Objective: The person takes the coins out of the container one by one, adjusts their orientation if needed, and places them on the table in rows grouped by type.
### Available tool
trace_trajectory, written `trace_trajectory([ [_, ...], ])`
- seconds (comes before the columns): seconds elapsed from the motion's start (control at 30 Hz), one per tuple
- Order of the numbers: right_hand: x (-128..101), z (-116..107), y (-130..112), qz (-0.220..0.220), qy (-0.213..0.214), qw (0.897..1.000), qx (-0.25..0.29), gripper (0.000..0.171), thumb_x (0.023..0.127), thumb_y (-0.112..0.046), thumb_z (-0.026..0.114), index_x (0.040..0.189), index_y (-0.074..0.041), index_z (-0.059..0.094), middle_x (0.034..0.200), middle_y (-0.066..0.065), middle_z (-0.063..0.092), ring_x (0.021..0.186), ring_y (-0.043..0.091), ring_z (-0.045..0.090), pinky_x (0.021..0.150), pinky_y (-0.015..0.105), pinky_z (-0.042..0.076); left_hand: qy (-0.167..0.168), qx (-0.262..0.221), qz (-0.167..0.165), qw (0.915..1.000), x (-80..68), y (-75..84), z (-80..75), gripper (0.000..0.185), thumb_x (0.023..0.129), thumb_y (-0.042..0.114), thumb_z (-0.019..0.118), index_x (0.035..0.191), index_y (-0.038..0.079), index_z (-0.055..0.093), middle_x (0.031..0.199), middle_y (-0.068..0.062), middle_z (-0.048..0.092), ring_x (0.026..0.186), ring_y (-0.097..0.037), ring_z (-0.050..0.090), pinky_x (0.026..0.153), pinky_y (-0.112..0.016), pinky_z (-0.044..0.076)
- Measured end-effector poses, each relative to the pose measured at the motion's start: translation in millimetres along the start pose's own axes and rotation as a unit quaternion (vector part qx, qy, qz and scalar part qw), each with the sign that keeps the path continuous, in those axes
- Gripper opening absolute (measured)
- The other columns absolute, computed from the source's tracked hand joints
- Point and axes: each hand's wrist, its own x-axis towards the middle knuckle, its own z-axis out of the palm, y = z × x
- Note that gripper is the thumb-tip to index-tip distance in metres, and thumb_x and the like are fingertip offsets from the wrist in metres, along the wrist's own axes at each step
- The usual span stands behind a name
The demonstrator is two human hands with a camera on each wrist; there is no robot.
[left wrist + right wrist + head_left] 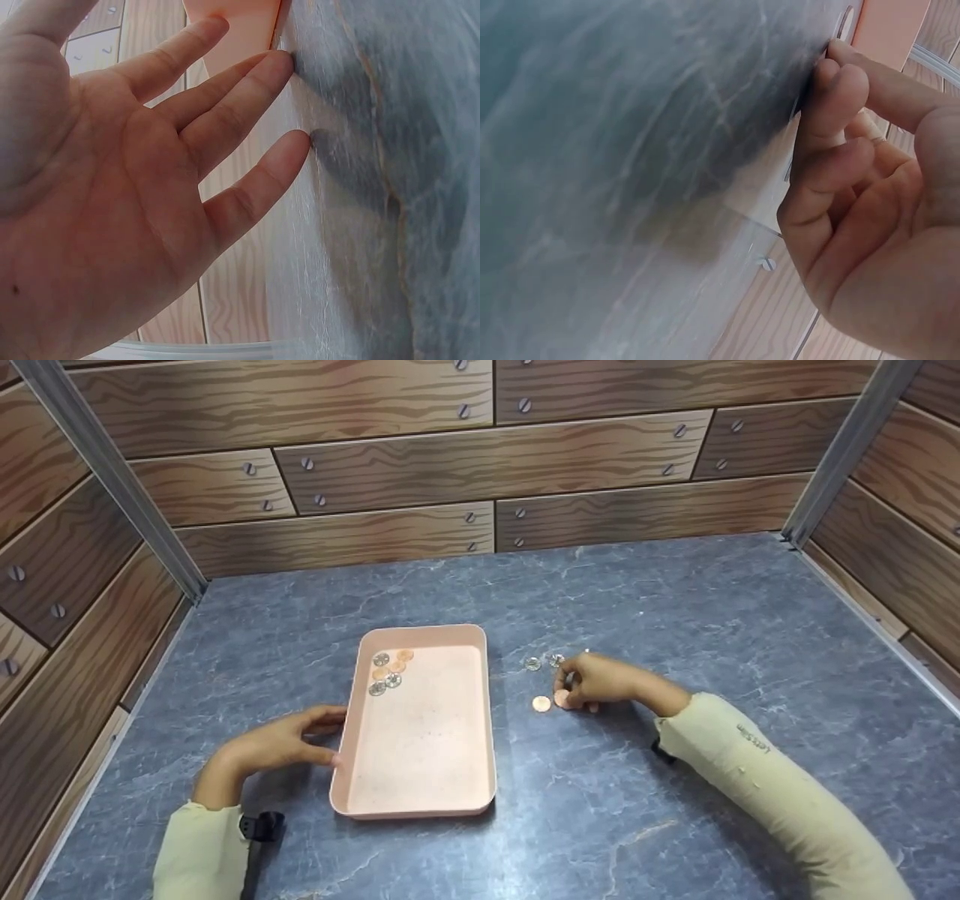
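Note:
A pink rectangular tray (420, 750) lies on the table, with several copper-coloured and silver-coloured coins (397, 667) grouped in its far left corner. My left hand (281, 744) is at the tray's left side, fingers spread and fairly straight, fingertips right at the wall; its palm shows in the left wrist view. Right of the tray, my right hand (600, 679) has its thumb and index finger at a copper-coloured coin (562, 699), pinching at its edge on the tabletop. In the right wrist view the other fingers are curled and the pinched coin is hidden.
Another copper-coloured coin (541, 703) lies just left of the right fingertips. Two silver-coloured coins, one nearer the tray (532, 664) and one by the knuckles (555, 660), lie farther back. Wood-patterned walls (420, 472) enclose the blue-grey marbled table (637, 600).

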Motion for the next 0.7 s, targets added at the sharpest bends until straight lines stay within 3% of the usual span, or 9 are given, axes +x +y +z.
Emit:
trace_trajectory([
  [0.7,-3.6,-2.0,4.1,0.012,-0.013,1.000,0.025,0.024,0.081,-0.001,0.067,0.104,0.002,0.062,0.068,0.000,0.061,0.051,0.006,0.055,0.051,0.020,0.049,-0.007,-0.013,0.008,0.9999,1.0,-1.3,0.2,0.080,0.084,0.023,0.075,0.147,-0.003,0.032,0.150,-0.028,0.035,0.138,-0.046,0.035,0.112,-0.056,0.031],
])
